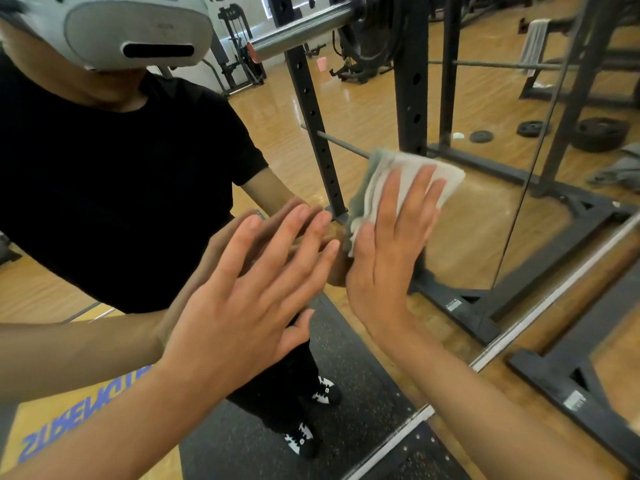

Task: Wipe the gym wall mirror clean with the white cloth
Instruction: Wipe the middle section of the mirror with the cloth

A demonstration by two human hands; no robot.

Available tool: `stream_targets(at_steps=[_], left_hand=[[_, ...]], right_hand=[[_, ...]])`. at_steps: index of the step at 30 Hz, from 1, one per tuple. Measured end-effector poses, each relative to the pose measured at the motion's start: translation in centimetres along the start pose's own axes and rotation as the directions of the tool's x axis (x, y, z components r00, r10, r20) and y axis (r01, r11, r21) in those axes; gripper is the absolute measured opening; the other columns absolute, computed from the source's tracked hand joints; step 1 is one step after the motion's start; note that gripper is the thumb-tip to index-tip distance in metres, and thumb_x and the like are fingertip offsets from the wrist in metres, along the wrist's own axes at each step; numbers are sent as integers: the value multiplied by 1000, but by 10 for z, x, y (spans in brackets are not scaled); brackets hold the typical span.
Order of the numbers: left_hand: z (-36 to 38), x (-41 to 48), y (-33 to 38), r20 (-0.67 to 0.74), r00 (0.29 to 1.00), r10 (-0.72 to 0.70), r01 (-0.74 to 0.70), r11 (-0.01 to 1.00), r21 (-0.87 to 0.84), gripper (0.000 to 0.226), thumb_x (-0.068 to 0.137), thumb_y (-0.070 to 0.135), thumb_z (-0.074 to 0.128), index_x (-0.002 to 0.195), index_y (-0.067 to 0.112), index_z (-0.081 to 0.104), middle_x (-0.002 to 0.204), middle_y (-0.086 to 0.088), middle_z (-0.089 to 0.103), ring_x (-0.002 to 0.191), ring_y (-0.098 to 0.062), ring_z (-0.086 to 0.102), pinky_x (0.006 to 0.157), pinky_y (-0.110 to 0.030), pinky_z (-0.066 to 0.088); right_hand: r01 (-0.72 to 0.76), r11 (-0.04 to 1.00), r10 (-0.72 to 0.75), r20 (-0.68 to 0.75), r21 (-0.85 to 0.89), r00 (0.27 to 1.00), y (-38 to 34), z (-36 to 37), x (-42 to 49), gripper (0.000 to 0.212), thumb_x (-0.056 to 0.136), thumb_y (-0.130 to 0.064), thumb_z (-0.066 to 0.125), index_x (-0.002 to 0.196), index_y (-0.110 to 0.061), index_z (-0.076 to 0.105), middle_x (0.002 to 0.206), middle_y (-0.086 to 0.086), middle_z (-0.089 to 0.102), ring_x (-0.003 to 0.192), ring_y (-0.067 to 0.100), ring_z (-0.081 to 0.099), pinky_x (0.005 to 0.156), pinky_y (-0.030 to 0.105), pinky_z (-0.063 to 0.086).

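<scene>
Pressed flat against the upright wall mirror (346,109) under the straight fingers of the right hand (388,258): white cloth (408,162), folded in thick layers, greyish-green along its left edge. Glass faintly hazy just right of it.

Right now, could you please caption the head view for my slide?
Right hand presses the folded white cloth flat on the gym wall mirror; open left hand touches the glass beside it.
</scene>
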State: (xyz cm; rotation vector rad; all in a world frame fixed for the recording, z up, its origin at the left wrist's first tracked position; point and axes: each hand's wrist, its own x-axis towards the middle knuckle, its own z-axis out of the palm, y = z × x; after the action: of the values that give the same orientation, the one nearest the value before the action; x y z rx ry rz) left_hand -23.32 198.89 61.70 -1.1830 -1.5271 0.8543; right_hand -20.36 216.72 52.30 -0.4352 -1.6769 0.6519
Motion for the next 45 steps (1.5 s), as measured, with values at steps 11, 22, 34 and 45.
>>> stream_targets(at_steps=[11,22,34,45], left_hand=[[2,4,-6,-35,999,-4,2,999,-52,78,105,53,30,167,6,23,175,-19,11,159,-37,9,126,-56,8],[-2,-1,-2,17,1000,3,-3,1000,-28,85,104,60,34,168,6,18,175,-24,4,162,-40,4,129,-61,-6],[-13,1,-8,-29,999,14,-21,962,-274,77,104,56,32,164,8,31,175,-25,5,162,-41,0,128,-57,-16],[-17,-92,-34,-45,999,3,-25,876,-482,73,98,58,50,154,11,52,174,-22,15,163,-37,9,132,-53,2]], right_hand=[[-477,872,455,178,112,872,100,-9,-136,53,111,-55,19,159,-59,-2,176,12,-2,160,43,8,120,70,25],[-258,966,254,119,23,960,-28,15,-109,58,114,-41,12,168,-30,-6,175,15,-10,161,43,-7,127,66,3],[-427,899,414,130,94,901,-38,24,-182,57,112,-56,14,164,-49,-10,175,-8,-15,163,26,-9,129,57,8],[-548,828,533,138,120,835,-45,24,-178,62,106,-69,13,162,-50,-6,174,-18,-15,160,6,-16,133,47,3]])
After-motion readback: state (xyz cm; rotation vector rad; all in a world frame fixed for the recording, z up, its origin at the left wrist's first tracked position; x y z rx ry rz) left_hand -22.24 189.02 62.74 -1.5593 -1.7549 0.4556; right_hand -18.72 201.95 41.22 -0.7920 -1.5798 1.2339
